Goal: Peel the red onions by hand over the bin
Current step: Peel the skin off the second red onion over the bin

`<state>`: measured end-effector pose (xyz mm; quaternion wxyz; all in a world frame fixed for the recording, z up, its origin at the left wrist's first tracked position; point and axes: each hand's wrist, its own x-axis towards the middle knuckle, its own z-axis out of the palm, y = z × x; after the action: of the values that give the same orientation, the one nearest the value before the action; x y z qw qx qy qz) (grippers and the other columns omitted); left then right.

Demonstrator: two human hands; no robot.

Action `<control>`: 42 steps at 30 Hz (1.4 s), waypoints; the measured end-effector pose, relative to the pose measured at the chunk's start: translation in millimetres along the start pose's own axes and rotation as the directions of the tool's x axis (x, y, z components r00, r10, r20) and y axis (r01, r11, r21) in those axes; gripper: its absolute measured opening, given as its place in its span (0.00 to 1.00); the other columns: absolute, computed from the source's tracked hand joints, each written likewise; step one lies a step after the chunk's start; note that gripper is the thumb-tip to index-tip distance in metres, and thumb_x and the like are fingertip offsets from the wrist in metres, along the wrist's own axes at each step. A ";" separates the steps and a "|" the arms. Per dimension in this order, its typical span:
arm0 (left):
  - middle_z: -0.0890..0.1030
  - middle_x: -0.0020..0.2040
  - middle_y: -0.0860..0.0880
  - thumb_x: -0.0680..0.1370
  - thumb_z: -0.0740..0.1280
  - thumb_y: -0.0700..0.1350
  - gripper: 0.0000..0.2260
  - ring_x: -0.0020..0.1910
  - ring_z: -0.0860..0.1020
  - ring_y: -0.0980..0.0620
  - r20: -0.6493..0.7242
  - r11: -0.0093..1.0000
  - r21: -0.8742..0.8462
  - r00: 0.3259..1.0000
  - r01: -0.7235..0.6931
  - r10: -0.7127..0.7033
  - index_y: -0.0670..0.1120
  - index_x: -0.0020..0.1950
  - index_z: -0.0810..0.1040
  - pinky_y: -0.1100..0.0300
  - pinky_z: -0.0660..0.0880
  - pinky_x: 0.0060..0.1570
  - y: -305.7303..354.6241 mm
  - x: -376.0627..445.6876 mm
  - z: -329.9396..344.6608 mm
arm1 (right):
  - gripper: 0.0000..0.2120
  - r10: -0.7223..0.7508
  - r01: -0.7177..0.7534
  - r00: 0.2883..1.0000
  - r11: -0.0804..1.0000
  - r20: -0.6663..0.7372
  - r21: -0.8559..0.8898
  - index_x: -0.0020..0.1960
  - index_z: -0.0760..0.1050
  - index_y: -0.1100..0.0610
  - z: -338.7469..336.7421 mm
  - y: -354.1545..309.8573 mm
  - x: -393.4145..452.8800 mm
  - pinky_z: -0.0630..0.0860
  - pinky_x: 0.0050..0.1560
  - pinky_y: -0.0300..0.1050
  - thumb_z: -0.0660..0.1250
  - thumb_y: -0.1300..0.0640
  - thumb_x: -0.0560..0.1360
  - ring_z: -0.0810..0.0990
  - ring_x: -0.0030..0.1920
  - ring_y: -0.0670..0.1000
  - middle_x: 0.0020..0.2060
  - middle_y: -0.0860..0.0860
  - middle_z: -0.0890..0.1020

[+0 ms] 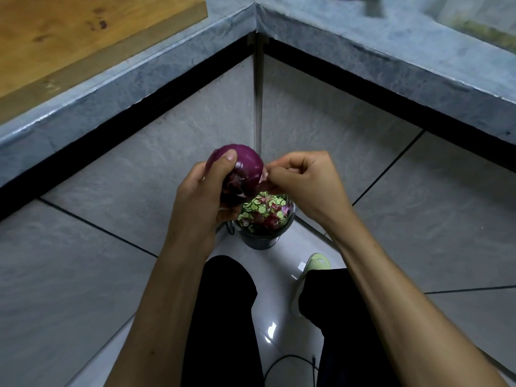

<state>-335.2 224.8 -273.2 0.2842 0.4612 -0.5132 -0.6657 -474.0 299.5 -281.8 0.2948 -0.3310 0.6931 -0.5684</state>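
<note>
A shiny purple red onion is held in the air in front of the counter corner. My left hand grips it from the left, thumb pressed on its top. My right hand pinches a loose flap of onion skin at the onion's right side. Directly below stands a small dark bin on the floor, filled with green vegetable slices and purple onion peels. Part of the bin is hidden behind my hands.
A grey stone counter forms an inner corner above the bin, with a wooden cutting board at upper left. Tiled cabinet fronts flank the bin. My legs in black trousers and a light green shoe stand behind it; a black cable lies on the floor.
</note>
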 end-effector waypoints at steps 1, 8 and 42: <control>0.83 0.53 0.48 0.78 0.67 0.58 0.11 0.48 0.84 0.49 -0.005 1.000 -0.006 1.000 0.004 -0.004 0.54 0.54 0.81 0.62 0.77 0.33 -0.5 0.2 0.7 | 0.06 0.001 -0.001 1.000 1.000 -0.009 0.008 0.40 0.84 0.58 0.4 0.9 -1.4 0.83 0.47 0.58 0.70 0.66 0.73 0.85 0.39 0.61 0.34 0.59 0.85; 0.84 0.54 0.47 0.78 0.69 0.57 0.13 0.51 0.85 0.48 -0.052 0.996 -0.081 0.998 -0.035 0.030 0.52 0.57 0.82 0.62 0.79 0.37 -2.7 -1.9 6.7 | 0.09 0.002 0.016 0.995 0.984 -0.102 0.176 0.49 0.84 0.58 12.2 4.0 -13.6 0.82 0.50 0.48 0.77 0.61 0.69 0.86 0.43 0.50 0.41 0.51 0.87; 0.80 0.64 0.40 0.81 0.64 0.51 0.17 0.52 0.86 0.39 0.073 0.952 -0.287 0.993 0.110 -0.093 0.47 0.67 0.76 0.48 0.79 0.55 -16.4 -1.3 -1.0 | 0.05 -0.194 0.185 0.970 0.980 -0.149 -0.068 0.45 0.85 0.58 11.5 15.3 -19.0 0.78 0.40 0.34 0.77 0.62 0.69 0.84 0.36 0.40 0.35 0.45 0.85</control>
<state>-332.2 230.7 -288.2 0.2989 0.4206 -0.3937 -0.7608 -455.3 309.9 -298.3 0.1755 -0.3583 0.6941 -0.5992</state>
